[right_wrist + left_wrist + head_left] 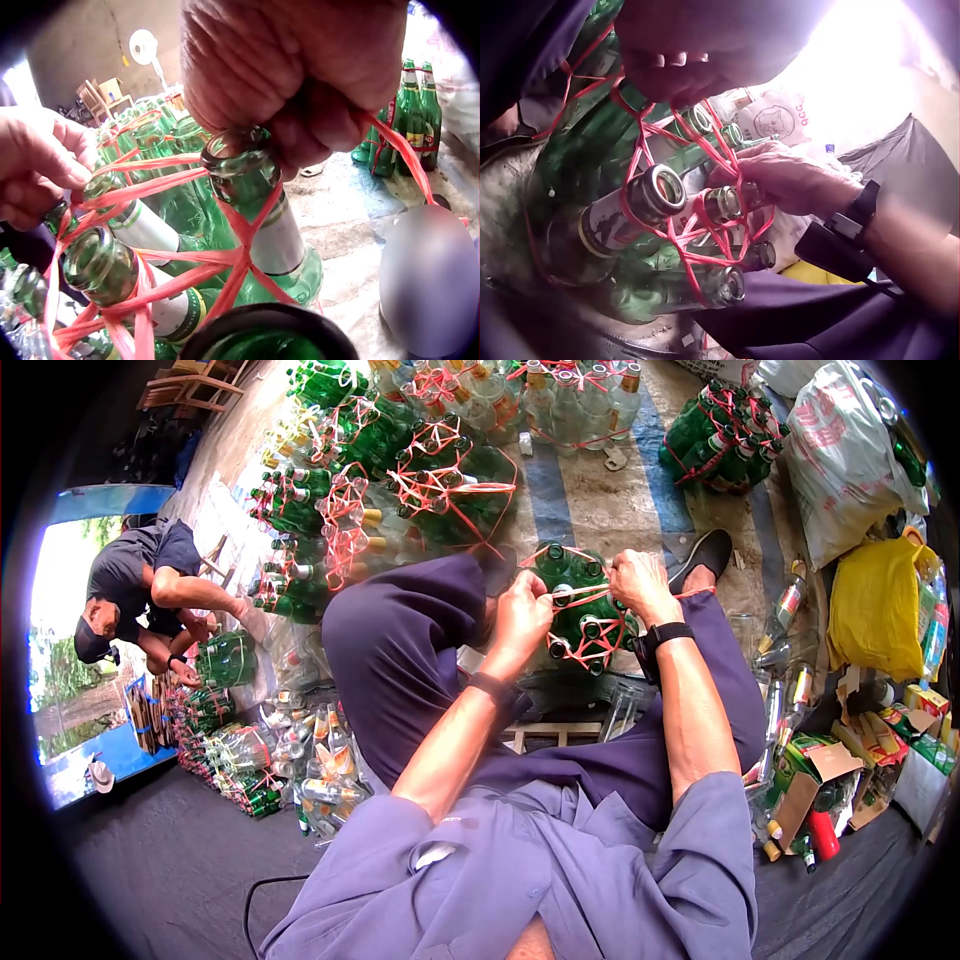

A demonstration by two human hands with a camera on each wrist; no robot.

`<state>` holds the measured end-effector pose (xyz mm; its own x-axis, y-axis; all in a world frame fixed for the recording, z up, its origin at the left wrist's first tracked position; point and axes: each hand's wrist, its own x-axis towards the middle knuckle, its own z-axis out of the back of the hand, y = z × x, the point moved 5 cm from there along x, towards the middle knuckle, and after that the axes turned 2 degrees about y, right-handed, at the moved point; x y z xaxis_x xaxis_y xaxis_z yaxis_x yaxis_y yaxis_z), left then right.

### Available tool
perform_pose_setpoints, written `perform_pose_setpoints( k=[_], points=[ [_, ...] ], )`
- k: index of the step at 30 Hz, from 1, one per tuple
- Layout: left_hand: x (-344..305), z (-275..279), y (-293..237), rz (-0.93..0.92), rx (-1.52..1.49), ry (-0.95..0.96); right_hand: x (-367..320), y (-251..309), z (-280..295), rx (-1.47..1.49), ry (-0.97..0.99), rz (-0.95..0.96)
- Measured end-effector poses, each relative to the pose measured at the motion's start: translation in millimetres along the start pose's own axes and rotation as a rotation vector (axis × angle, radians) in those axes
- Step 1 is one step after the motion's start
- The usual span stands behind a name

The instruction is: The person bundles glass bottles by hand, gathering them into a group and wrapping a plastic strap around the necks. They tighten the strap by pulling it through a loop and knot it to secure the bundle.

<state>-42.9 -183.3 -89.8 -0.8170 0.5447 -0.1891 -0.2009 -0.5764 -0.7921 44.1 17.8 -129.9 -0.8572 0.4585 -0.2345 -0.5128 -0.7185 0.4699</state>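
Observation:
A bundle of green glass bottles [568, 572] stands upright between the person's legs, pink-red plastic string [169, 180] looped around and across the bottle necks. At the bundle's left side the left hand [522, 615] pinches the string between thumb and fingers. Across from it, the right hand [642, 582] grips the string with curled fingers, close over a bottle mouth [241, 154]. Strands run taut from one hand to the other over the necks. A loose tail of string [405, 154] trails from the right fist. White labels [279, 244] show on the bottles.
More string-tied bottle bundles [455, 480] fill the floor ahead and left. Another green bundle [725, 440] stands front right, near a white sack [850, 450] and a yellow bag [875, 610]. Cartons [815, 770] and loose bottles lie right. A second person [150, 580] crouches left, handling bottles.

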Motion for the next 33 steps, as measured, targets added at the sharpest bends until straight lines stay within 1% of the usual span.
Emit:
perform_pose_setpoints(
  k=[2,5,7,8,10,11,13,14,16,17,19,20,22,23,25,26,28,29,30,31,32,33],
  points=[
    [3,-1,-1,-0.025,0.003,-0.002,-1,2,2,0.007,-0.006,-0.009],
    [6,-1,-3,0.008,0.070,-0.003,-2,5,6,0.018,0.004,-0.020],
    [6,-5,-8,-0.013,0.218,0.082,-3,5,8,0.022,0.012,-0.041],
    [7,-5,-8,-0.013,0.220,0.080,-4,6,8,0.024,0.011,-0.039],
    [11,-8,-13,-0.054,0.406,0.057,-5,5,13,0.028,-0.047,-0.051],
    [12,-9,-14,-0.056,0.406,0.056,-6,5,16,0.028,-0.049,-0.051],
    [14,-13,-13,-0.063,0.517,0.095,-8,4,20,0.029,-0.024,-0.083],
    [13,-12,-11,-0.064,0.519,0.095,-9,3,19,0.031,-0.025,-0.084],
    [12,-11,-11,-0.149,0.510,0.146,-11,-1,24,0.019,-0.116,-0.152],
    [11,-9,-11,-0.150,0.512,0.144,-11,-2,27,0.020,-0.118,-0.151],
    [5,-7,-16,-0.257,0.524,0.162,-12,-8,32,0.071,-0.117,-0.230],
    [2,-7,-17,-0.257,0.524,0.163,-11,-9,29,0.071,-0.117,-0.231],
    [-6,-3,-25,-0.274,0.426,0.053,-8,-13,23,0.057,-0.148,-0.232],
    [-11,0,-33,-0.276,0.426,0.054,-7,-12,26,0.057,-0.149,-0.234],
    [-26,-2,-62,-0.578,0.512,0.063,-6,-14,27,0.143,-0.099,-0.297],
    [-30,-8,-69,-0.689,0.496,0.104,-6,-14,26,0.144,-0.098,-0.297],
    [-29,-24,-79,-0.852,0.592,0.242,-6,-15,27,0.167,-0.105,-0.347],
    [-28,-30,-80,-0.968,0.571,0.253,-6,-13,30,0.167,-0.110,-0.349],
    [-22,-32,-79,-0.974,0.571,0.255,-8,-12,30,0.183,-0.073,-0.357],
    [-19,-37,-78,-1.029,0.605,0.328,-10,-10,29,0.198,-0.033,-0.368],
    [-17,-42,-75,-1.082,0.638,0.404,-10,-11,29,0.200,-0.034,-0.375],
    [-12,-44,-71,-1.079,0.657,0.485,-9,-11,27,0.207,-0.003,-0.381]
  ],
)
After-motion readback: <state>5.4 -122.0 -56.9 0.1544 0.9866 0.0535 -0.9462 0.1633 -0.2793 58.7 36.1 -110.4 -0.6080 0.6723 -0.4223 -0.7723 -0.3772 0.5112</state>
